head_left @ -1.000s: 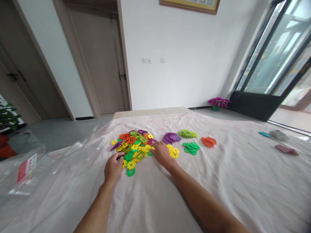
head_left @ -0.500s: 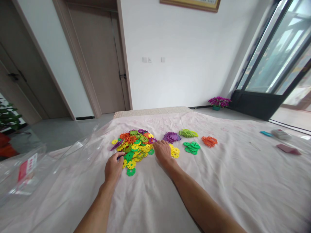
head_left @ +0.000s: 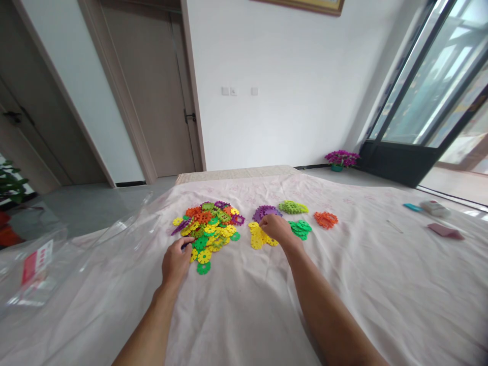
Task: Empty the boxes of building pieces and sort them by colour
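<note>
My left hand (head_left: 177, 258) rests at the near left edge of a mixed heap of toothed plastic building pieces (head_left: 213, 229) in yellow, green, orange and purple. Its fingers are closed on a small dark purple piece (head_left: 185, 246), mostly hidden. Over the sorted piles, my right hand (head_left: 277, 227) is closed with fingertips pointing down at the near edge of the purple pieces (head_left: 265, 212). What it pinches, if anything, is hidden. Yellow snowflake discs (head_left: 256, 240) lie just below and left of it. Green discs (head_left: 300, 229) are close by on its right.
Light green pieces (head_left: 293, 207) and orange pieces (head_left: 326, 219) form separate piles farther right. A clear plastic bag (head_left: 76, 264) lies at left. On the pinkish cloth (head_left: 236, 315) at far right are a pink folded item (head_left: 445, 230), a white packet (head_left: 434, 208) and a blue item (head_left: 413, 207).
My right hand has moved right, from the edge of the mixed heap to above the purple and yellow piles. My left hand stays at the heap. The view has shifted slightly.
</note>
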Available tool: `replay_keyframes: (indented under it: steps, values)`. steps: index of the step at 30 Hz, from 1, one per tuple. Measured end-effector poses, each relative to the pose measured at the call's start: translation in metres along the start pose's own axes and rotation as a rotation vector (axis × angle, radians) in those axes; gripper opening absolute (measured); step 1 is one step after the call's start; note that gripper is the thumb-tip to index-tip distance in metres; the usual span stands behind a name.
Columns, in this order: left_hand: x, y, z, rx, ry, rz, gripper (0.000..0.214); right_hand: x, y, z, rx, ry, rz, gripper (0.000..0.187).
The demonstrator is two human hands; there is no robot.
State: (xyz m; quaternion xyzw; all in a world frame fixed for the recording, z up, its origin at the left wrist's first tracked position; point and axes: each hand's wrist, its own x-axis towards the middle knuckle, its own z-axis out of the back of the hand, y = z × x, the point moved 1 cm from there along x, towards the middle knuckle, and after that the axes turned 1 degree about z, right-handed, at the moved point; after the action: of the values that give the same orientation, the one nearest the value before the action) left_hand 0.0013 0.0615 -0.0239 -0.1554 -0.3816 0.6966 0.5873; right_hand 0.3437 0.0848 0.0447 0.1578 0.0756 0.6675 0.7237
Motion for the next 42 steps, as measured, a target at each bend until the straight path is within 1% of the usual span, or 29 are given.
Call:
replay_keyframes:
  steps: [3,5,7,11,14,18,22,25,27,30,34,38,42]
  values:
    - [0.000,0.000,0.000,0.003,0.001,0.001,0.027,0.000,-0.002,0.002,-0.028,-0.055,-0.022,0.027]
    - [0.000,0.000,0.000,0.008,0.005,-0.005,0.027,-0.001,0.004,0.002,-0.026,-0.105,0.021,0.028]
    - [-0.001,-0.001,0.000,0.011,0.006,-0.010,0.027,-0.004,0.017,-0.003,-0.015,-0.127,0.106,0.026]
    - [-0.002,-0.001,0.001,0.000,0.004,-0.017,0.028,-0.013,0.051,-0.023,-0.017,-0.103,0.272,0.027]
    - [-0.002,-0.001,0.001,-0.004,0.008,-0.012,0.028,-0.020,0.070,-0.042,-0.042,-0.081,0.342,0.025]
    - [-0.002,-0.003,0.002,-0.002,0.011,-0.015,0.028,-0.023,0.082,-0.061,-0.080,-0.102,0.367,0.029]
    - [-0.002,-0.006,0.004,0.006,0.006,-0.017,0.028,-0.022,0.085,-0.070,-0.102,-0.087,0.362,0.026]
    - [-0.003,-0.008,0.005,0.012,0.005,-0.017,0.027,-0.019,0.084,-0.072,-0.114,-0.063,0.363,0.022]
    - [-0.003,-0.008,0.004,0.013,0.002,-0.020,0.027,-0.016,0.083,-0.074,-0.119,-0.054,0.372,0.023]
    - [-0.002,-0.005,0.003,0.017,0.000,-0.016,0.028,-0.013,0.082,-0.075,-0.144,-0.071,0.378,0.026]
    - [-0.002,-0.002,0.001,0.006,-0.006,-0.039,0.027,-0.013,0.081,-0.074,-0.180,-0.105,0.374,0.023]
    - [-0.001,-0.002,0.001,0.010,-0.002,-0.033,0.027,-0.015,0.079,-0.066,-0.145,-0.137,0.308,0.025]
    - [-0.002,-0.003,0.002,0.009,0.002,-0.019,0.027,-0.012,0.072,-0.047,-0.062,-0.155,0.218,0.028]
